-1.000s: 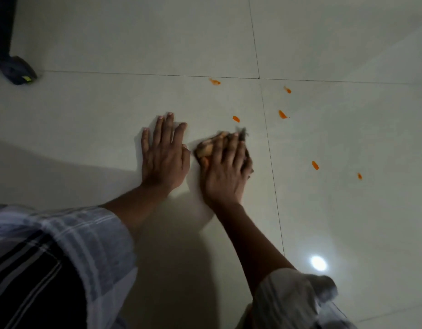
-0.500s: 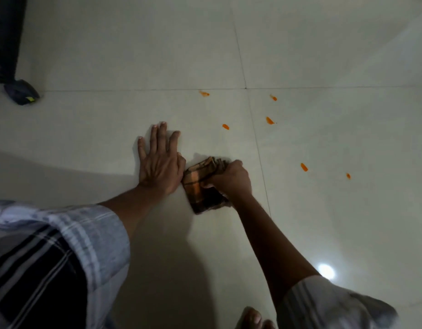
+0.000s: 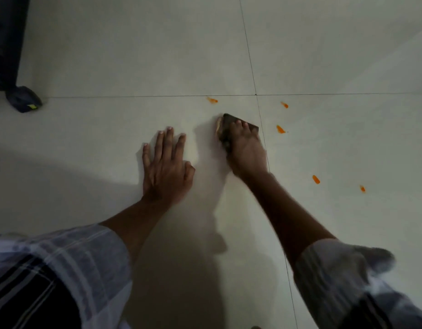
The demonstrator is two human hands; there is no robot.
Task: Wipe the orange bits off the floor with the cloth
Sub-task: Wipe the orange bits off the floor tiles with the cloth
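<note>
The cloth is pinned flat to the floor under the right hand, whose fingers are spread over it in a pressing grip rather than curled around it. Half a second earlier the cloth was bunched and drawn back beside the left hand; it has since been pushed forward and rightward, to where an orange bit lay a moment ago. That bit is no longer seen, so it is judged wiped up or covered by the cloth. The left hand is laid open and flat on the tile, holding nothing, used only as a prop. Five orange bits are left: one just beyond the cloth, two just right of it past the tile seam, two well apart farther right. The wiping is judged barely begun.
</note>
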